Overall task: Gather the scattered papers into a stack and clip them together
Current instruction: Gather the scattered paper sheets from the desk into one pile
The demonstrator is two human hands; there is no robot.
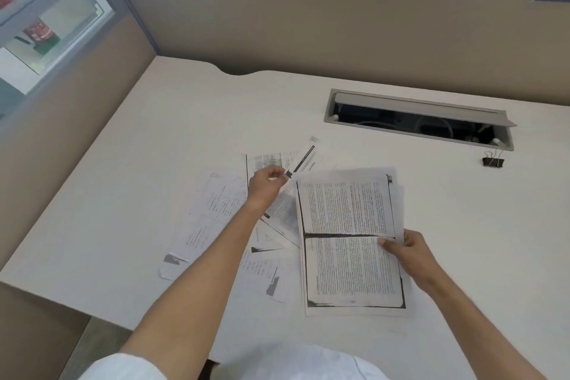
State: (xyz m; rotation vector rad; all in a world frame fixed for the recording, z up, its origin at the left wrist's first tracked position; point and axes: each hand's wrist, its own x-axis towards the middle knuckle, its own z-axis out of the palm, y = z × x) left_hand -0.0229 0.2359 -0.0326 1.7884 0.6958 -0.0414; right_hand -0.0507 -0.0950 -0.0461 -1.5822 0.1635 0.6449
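Fingers [389, 246] of the right hand [411, 253] pinch the right edge of a printed page [348, 241] that lies on the white table [148, 145]. The left hand [265, 183] reaches over the scattered papers [216, 210] just left of that page, its fingers curled on a sheet; the grip is blurred. A black binder clip [493, 161] sits well apart at far right, beside the open cable tray [419, 119].

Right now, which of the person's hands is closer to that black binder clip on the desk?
The right hand. It holds the big printed sheet, with the binder clip farther back to its right. The left hand pinches a paper further left, well across the desk.
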